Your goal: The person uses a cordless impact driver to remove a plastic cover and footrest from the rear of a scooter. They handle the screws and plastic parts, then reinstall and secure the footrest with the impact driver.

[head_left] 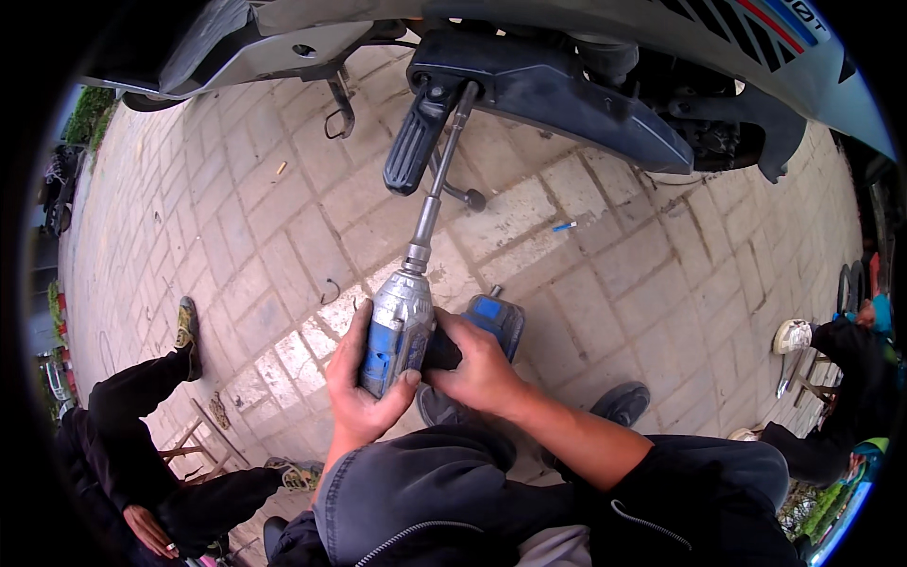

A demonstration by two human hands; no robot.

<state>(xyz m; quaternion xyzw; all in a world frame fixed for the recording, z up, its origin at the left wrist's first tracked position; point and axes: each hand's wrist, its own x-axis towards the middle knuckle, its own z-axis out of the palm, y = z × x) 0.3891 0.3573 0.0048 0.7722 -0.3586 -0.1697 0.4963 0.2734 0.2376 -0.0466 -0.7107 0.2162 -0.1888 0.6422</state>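
Note:
Both of my hands grip a grey and blue cordless impact wrench (399, 317), held low in front of my knees. My left hand (364, 402) cups its body from the left side and rear. My right hand (482, 369) wraps round the dark handle, beside the blue-topped battery (501, 321). A long metal extension bar (436, 203) runs forward from the wrench. Its far end enters a hole in the black plastic cover (557, 85) on a motorbike's lower side, just right of a ribbed black footpeg (416, 146). The fastener inside is hidden.
A lever with a round black end (474, 199) sticks out below the cover. On the brick paving (605, 293) lie a small blue piece (564, 227) and a cigarette butt (282, 168). Seated people's legs show at left (142, 387) and right (827, 359).

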